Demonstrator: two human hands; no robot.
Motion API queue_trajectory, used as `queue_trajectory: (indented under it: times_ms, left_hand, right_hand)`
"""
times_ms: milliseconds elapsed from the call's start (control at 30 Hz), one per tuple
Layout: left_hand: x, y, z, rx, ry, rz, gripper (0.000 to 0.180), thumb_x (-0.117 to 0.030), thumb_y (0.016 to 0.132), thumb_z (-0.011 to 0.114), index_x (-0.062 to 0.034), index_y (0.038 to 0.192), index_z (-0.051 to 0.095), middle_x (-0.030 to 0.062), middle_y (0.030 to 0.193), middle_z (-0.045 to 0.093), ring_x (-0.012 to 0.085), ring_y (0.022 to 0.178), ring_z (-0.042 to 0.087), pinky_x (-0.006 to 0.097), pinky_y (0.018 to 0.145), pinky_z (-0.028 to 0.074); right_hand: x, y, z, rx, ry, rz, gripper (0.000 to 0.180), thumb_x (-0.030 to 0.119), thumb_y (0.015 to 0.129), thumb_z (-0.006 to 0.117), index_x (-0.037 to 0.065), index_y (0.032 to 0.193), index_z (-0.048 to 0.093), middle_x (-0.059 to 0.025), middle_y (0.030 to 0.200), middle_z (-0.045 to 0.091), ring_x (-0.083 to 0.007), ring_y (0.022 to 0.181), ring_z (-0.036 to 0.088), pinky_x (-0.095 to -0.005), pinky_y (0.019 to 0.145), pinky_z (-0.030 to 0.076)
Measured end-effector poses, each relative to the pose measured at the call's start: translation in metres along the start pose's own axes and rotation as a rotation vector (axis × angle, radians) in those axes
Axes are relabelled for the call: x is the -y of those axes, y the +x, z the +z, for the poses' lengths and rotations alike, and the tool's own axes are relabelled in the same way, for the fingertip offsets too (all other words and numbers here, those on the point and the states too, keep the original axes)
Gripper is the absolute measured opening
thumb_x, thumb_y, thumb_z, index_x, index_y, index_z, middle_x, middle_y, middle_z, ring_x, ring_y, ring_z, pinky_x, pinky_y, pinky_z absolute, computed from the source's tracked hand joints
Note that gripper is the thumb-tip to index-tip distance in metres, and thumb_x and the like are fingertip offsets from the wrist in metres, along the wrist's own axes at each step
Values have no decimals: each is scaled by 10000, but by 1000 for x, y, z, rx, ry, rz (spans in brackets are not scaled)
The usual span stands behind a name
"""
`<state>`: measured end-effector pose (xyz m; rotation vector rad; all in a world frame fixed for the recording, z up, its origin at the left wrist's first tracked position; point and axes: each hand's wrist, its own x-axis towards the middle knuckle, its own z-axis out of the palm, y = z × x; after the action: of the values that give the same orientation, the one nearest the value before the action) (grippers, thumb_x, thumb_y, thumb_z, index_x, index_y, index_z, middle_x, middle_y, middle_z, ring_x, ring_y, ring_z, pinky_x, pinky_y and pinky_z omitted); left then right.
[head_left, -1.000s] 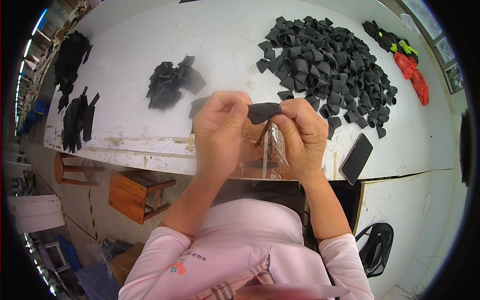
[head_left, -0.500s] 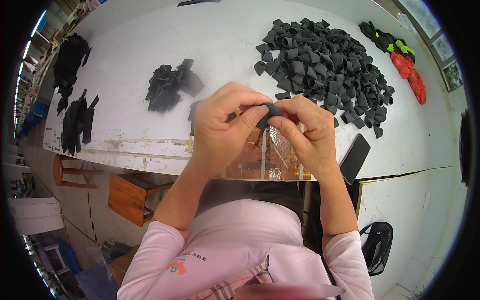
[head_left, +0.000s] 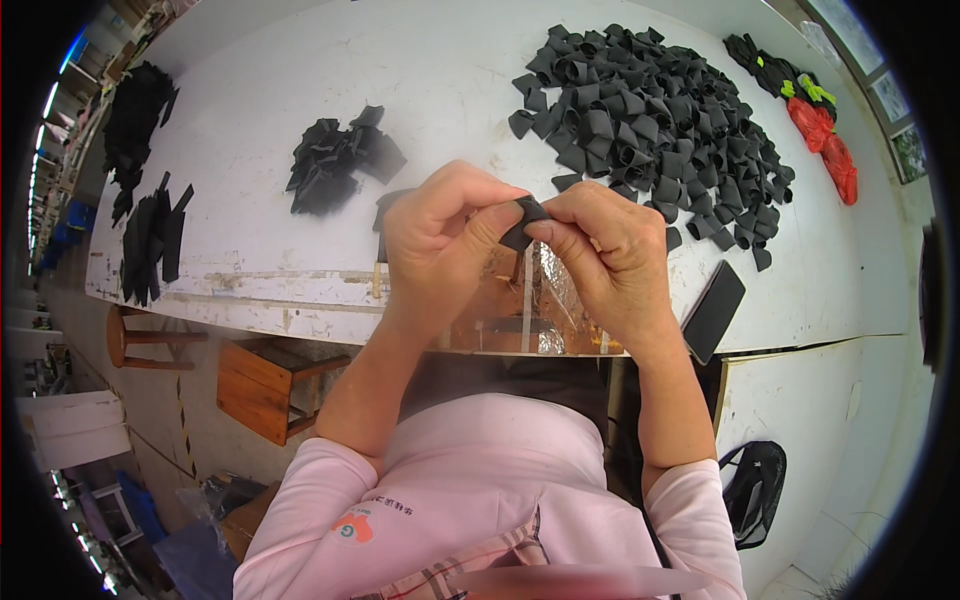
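Between both hands, above the table's front edge, is a small black fabric piece (head_left: 521, 222), bent or folded over. My left hand (head_left: 445, 235) pinches its left side between thumb and fingers. My right hand (head_left: 607, 250) grips its right side the same way, thumb tip close to the other thumb. Beneath the hands lies a brown, tape-covered patch (head_left: 490, 325) on the table edge. Beyond my right hand spreads a large heap of black fabric loops (head_left: 650, 130). Past my left hand lies a smaller pile of flat black fabric pieces (head_left: 335, 165).
A black phone (head_left: 714, 312) lies by my right forearm. Black strips (head_left: 155, 240) lie at the table's left end, with a darker pile (head_left: 135, 120) behind. Red plastic bags (head_left: 825, 145) sit at the far right. Wooden stools (head_left: 255, 390) stand left below the white table (head_left: 240, 235).
The fabric piece has turned and shifted slightly left, showing more of its flat face. Both hands still hold it; the right fingers have moved a little left.
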<state>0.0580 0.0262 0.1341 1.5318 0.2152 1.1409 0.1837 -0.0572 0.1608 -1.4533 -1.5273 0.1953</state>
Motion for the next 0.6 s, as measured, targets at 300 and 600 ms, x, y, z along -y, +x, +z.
queue_trajectory:
  times_ms: [300, 600]
  left_hand:
    - [2, -8, -6, -60, 267, -101, 70, -17, 801, 557, 24, 845, 591, 49, 789, 577, 84, 694, 524, 195, 636, 417]
    - [91, -45, -41, 115, 1155, -96, 233, -92, 659, 648, 3, 839, 536, 118, 805, 509, 251, 770, 505, 318, 664, 432]
  right_hand:
    - [-5, 3, -7, 36, 439, 284, 97, 77, 763, 596, 8, 703, 561, -50, 569, 560, -119, 493, 523, -232, 464, 396]
    - [-62, -42, 6, -222, 1029, 840, 257, 199, 873, 481, -38, 949, 541, -15, 609, 523, -63, 495, 451, -173, 453, 375]
